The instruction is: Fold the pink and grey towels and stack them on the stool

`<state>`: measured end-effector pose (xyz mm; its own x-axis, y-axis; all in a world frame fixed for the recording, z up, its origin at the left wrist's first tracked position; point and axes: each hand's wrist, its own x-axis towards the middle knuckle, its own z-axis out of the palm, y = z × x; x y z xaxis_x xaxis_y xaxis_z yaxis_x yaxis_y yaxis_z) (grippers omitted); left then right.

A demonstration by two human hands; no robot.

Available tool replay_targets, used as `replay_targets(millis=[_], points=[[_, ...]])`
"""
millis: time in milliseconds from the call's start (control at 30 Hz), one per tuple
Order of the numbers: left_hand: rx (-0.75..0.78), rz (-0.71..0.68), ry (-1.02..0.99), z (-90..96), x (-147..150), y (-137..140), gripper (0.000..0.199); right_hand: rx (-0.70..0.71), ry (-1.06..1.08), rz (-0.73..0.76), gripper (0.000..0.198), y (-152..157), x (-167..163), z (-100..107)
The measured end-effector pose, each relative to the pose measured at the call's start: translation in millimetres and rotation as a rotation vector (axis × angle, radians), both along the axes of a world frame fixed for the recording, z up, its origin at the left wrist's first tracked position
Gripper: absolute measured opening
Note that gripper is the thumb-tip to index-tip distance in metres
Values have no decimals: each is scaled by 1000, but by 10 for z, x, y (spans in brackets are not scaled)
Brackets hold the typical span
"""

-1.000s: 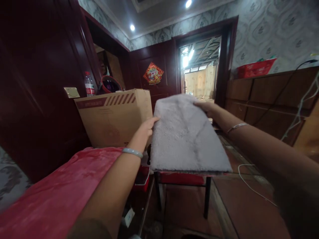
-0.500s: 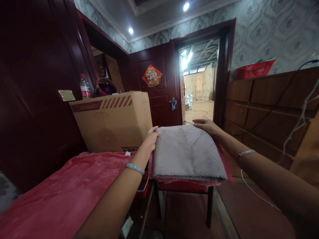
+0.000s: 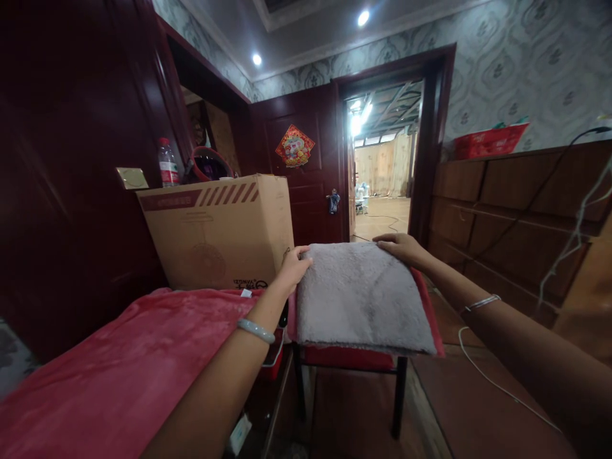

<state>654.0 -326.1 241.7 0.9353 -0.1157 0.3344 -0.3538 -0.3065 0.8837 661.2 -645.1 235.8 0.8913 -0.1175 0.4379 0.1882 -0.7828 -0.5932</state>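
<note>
A grey plush mat lies on a chair with a red seat and dark legs. Red cloth shows beneath the mat along its right side. My left hand grips the mat's far left corner, thumb on top and fingers round the edge. At the far right corner, my right hand is bent over the edge, its fingers lying along the far side. The undersides of both grips are hidden.
A pink plush blanket covers a surface on the left. Behind it stands a large cardboard box with a bottle on top. Wooden drawers on the right carry a red basket. A white cable trails across the floor.
My right hand has bent more closely over the mat's far right corner. The left hand stays at its corner, and the view has shifted slightly.
</note>
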Motion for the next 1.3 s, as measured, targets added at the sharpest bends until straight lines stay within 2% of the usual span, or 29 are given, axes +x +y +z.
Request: replay_targets(millis=[100, 200, 267, 367, 467, 600, 767, 933, 1067, 1167, 1300], points=[[92, 40, -67, 12, -5, -5, 42, -188, -65, -33, 42, 97, -70, 124], [312, 109, -244, -16, -45, -40, 53, -367, -228, 21, 56, 282, -169, 185], [493, 40, -319, -68, -99, -59, 64, -486, -211, 84, 64, 413, -236, 155], [688, -104, -336, -158, -187, -63, 66, -605, -67, 179, 66, 542, -307, 49], [731, -112, -330, -200, -239, -51, 66, -631, -48, 196, 66, 570, -335, -12], [723, -94, -332, -199, -258, -5, 67, -649, -46, 210, 68, 563, -345, 21], [659, -148, -384, -300, -326, 219, 64, -660, -21, 216, 69, 574, -345, 57], [630, -208, -465, -490, -613, 552, 63, -649, -26, 203, 66, 549, -291, 31], [673, -192, -390, -672, -981, 930, 61, -630, -43, 175, 63, 586, -293, 29], [766, -103, -264, -917, -1210, 1458, 57, -632, -70, 212, 62, 728, -368, 44], [839, 180, -103, -1390, -1494, 2491, 54, -660, -89, 306, 62, 1122, -568, 61]])
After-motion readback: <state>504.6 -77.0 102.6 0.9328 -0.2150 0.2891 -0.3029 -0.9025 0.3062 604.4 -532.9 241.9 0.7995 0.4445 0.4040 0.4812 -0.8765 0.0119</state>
